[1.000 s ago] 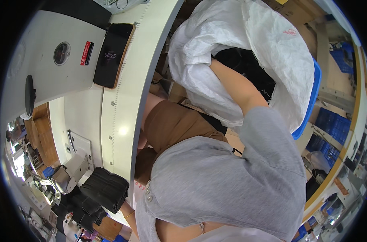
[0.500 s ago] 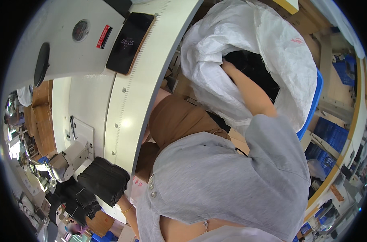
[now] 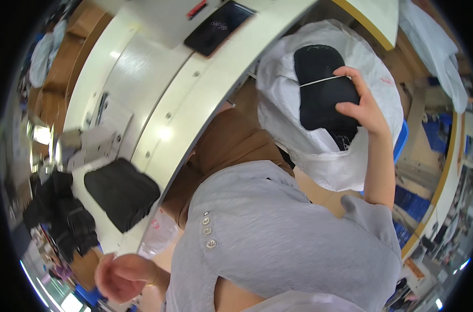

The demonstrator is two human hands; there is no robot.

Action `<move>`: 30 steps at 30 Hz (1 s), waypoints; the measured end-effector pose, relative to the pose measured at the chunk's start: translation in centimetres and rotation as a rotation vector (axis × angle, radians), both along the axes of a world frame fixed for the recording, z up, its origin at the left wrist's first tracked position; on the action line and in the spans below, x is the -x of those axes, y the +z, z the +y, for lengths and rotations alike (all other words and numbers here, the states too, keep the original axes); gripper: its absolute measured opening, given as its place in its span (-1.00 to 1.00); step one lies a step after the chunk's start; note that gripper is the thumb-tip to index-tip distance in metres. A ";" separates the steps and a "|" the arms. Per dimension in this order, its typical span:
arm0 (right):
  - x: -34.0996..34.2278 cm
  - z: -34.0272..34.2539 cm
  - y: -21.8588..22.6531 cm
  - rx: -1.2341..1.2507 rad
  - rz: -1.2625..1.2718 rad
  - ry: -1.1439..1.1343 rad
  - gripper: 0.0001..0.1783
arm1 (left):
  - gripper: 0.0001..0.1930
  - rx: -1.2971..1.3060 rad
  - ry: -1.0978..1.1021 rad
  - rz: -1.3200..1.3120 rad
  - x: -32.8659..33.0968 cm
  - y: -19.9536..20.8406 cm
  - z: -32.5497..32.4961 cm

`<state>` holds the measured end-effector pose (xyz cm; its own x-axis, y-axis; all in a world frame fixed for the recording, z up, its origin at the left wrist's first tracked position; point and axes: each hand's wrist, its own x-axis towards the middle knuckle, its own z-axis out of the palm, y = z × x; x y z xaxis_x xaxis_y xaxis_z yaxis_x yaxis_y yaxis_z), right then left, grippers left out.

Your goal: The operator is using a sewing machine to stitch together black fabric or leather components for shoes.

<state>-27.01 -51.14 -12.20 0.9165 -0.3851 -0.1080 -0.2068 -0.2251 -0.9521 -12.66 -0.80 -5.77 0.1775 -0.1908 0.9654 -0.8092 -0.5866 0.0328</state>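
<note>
My right hand (image 3: 369, 106) grips a bundle of black fabric pieces (image 3: 322, 88), thumb on one side and fingers on the other. A thin white cord crosses the bundle. It is held over the mouth of a large white woven sack (image 3: 283, 88), with more black material partly showing below it. Beside the table's near left edge, my left hand (image 3: 124, 275) is loosely curled, with nothing visible in it. Close to that hand, a neat stack of black fabric pieces (image 3: 122, 195) lies on the white table, with more black bundles (image 3: 67, 221) to its left.
A sewing machine (image 3: 93, 140) is mounted on the white table (image 3: 187, 99). A phone (image 3: 219, 28) lies toward the far end. Blue crates (image 3: 410, 200) sit on shelving at the right. Cardboard (image 3: 62, 73) stands beyond the table at left.
My right hand has come up out of the sack with the tied black bundle. My left hand has come away from the black stack on the table. The view has shifted.
</note>
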 end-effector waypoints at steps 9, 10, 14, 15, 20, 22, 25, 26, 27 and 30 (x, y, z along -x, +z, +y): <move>-5.7 18.7 -0.6 0.005 -0.374 0.344 0.04 | -0.34 0.042 -0.799 1.698 0.3 -5.1 -12.6; -5.3 20.0 -1.1 -0.067 -0.347 0.316 0.00 | -0.35 0.187 -0.847 1.908 0.5 -6.3 -11.9; -4.1 21.3 -3.0 -0.033 -0.291 0.345 -0.14 | -0.45 0.308 -0.810 2.155 1.2 -8.0 -9.8; -4.0 21.2 -2.9 -0.113 -0.251 0.370 -0.29 | -0.47 0.336 -0.798 2.181 1.2 -8.1 -9.6; -5.0 16.4 -0.3 -0.069 0.168 0.605 -0.77 | -0.41 0.268 -0.809 2.177 0.9 -9.1 -10.0; -5.0 14.6 0.6 -0.059 0.293 0.819 -0.78 | -0.39 0.128 -0.912 2.141 0.5 -8.3 -10.7; -6.7 11.3 0.8 0.078 -0.054 0.524 -0.79 | -0.37 -0.006 -0.982 2.124 0.2 -7.3 -11.8; -8.0 10.0 1.7 -0.041 -0.029 0.379 -0.81 | -0.37 0.001 -0.984 2.120 0.0 -7.4 -11.9; -9.4 7.7 2.1 -0.155 0.010 0.287 -0.79 | -0.35 -0.068 -1.030 2.077 -0.1 -7.7 -12.1; -14.2 2.7 3.6 -0.191 -0.054 0.037 -0.74 | -0.34 -0.102 -1.073 2.031 -0.7 -7.8 -12.2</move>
<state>-12.86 -48.40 -8.55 0.9362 -0.3281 -0.1262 -0.1493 -0.0462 -0.9877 -11.99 -13.03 -13.53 0.4069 -0.8661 -0.2905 0.3140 -0.1660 0.9348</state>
